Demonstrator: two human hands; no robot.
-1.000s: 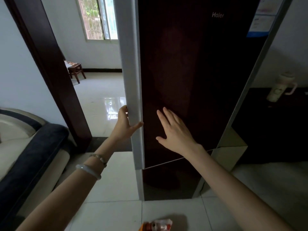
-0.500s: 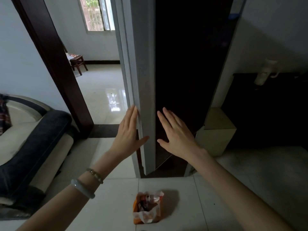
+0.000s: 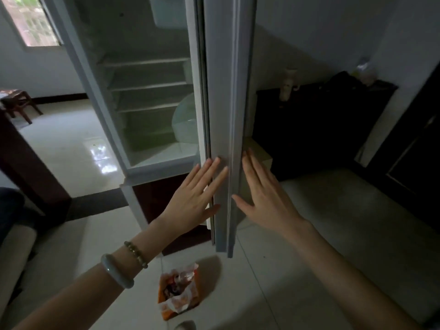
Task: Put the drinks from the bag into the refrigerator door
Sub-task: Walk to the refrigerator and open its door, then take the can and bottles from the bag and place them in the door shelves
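Observation:
The refrigerator door [image 3: 226, 120] stands swung open, edge-on to me, in the middle of the view. My left hand [image 3: 195, 201] lies flat with fingers spread against the door's inner side near its lower end. My right hand [image 3: 264, 198] is spread flat on the outer side of the same door. Neither hand holds anything. The refrigerator's inside [image 3: 147, 96] shows several bare shelves and a pale round thing on the lowest one. An orange and white plastic bag [image 3: 178, 291] with drinks in it sits on the floor tiles below the door.
A dark low cabinet [image 3: 316, 129] stands to the right with a pale jug [image 3: 288, 84] on top. A sofa [image 3: 14, 246] is at the left edge. A dark door frame [image 3: 26, 163] leads to a bright room with a small wooden stool [image 3: 17, 103].
The door has swung far open, so the refrigerator's inside now shows. Both hands have followed the door to the right, one on each side of it.

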